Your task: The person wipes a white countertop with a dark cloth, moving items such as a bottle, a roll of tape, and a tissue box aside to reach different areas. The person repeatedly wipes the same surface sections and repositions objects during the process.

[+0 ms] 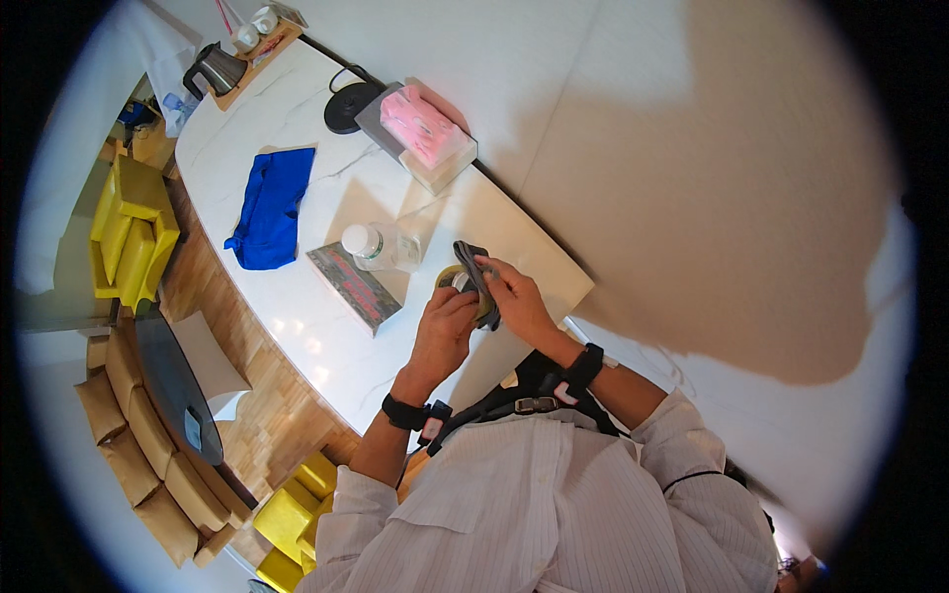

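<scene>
Both my hands meet over the near part of a white marble-patterned table. My left hand [442, 330] has its fingers curled on a yellowish roll, perhaps of tape [447, 277], with a pale centre. My right hand [521, 300] pinches a dark grey folded strap or cloth [474, 268] against the roll's right side. The fingers hide part of both. To the left of the hands stands a clear plastic bottle with a white cap [380, 246], beside a box with a camouflage pattern and red writing [357, 285]. Farther left lies a folded blue cloth [276, 207].
Against the wall stand a pink tissue pack [421, 127] on a box and a black kettle base [351, 107]. A steel kettle [222, 68] and white cups [247, 37] are at the far end, on or beside a wooden tray [259, 63]. A yellow armchair [137, 226] stands beyond the table.
</scene>
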{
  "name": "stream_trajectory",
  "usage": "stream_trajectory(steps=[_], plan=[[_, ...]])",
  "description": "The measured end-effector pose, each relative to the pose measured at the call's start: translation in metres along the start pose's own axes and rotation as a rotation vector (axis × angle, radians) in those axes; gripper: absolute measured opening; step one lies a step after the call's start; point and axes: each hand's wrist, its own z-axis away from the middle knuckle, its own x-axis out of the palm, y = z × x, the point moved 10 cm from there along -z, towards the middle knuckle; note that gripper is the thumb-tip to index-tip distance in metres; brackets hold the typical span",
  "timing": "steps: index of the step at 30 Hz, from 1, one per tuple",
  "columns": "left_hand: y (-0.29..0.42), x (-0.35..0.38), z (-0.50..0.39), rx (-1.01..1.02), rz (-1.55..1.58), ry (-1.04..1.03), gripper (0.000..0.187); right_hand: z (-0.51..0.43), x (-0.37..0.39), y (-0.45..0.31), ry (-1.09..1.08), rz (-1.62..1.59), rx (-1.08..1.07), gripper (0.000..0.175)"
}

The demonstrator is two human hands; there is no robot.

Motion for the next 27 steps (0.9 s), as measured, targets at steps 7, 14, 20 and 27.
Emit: stream_trajectory(steps=[7, 14, 20, 27], plan=[[-0.011, -0.011, 0.004, -0.061, 0.142, 0.075, 0.030, -0.012, 0.000, 0.001, -0.043, -0.350, 0.162, 0.036], [-0.047, -0.005, 0.018, -0.316, 0.381, 0.107, 0.039, -0.006, 0.000, 0.019, 0.013, -0.508, 0.334, 0.037], [-0.068, 0.006, 0.026, -0.487, 0.959, 0.172, 0.035, -0.006, 0.006, 0.014, 0.034, -0.477, 0.237, 0.038], [-0.089, 0.010, 0.038, -0.589, 0.995, 0.248, 0.036, -0.002, 0.011, 0.016, -0.046, -0.078, 0.185, 0.034]])
